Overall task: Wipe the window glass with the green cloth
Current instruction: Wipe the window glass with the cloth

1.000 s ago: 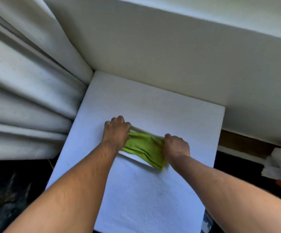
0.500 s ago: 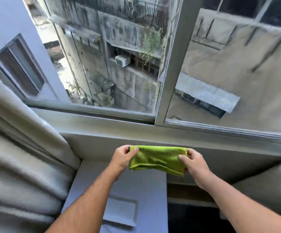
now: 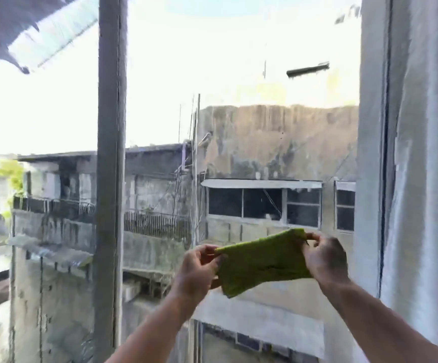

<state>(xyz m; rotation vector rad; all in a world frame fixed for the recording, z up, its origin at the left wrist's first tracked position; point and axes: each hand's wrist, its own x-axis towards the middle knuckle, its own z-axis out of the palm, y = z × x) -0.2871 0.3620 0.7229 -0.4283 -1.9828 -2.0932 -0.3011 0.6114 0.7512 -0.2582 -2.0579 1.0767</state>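
Note:
The green cloth (image 3: 262,260), folded, hangs stretched between both hands in front of the right pane of the window glass (image 3: 238,127). My left hand (image 3: 199,271) pinches its left end. Its upper right corner is pinched in my right hand (image 3: 322,258). The cloth is held in the air at chest height, and I cannot tell whether it touches the glass. Through the panes I see weathered concrete buildings and a bright sky.
A grey vertical window mullion (image 3: 110,179) divides the left pane from the right one. A pale curtain (image 3: 422,179) hangs down the right side, close to my right hand. A dark fabric edge (image 3: 3,35) droops at the top left.
Both hands have lifted the cloth from the white surface up past the sill to the glass, and my view has swung upward to the window.

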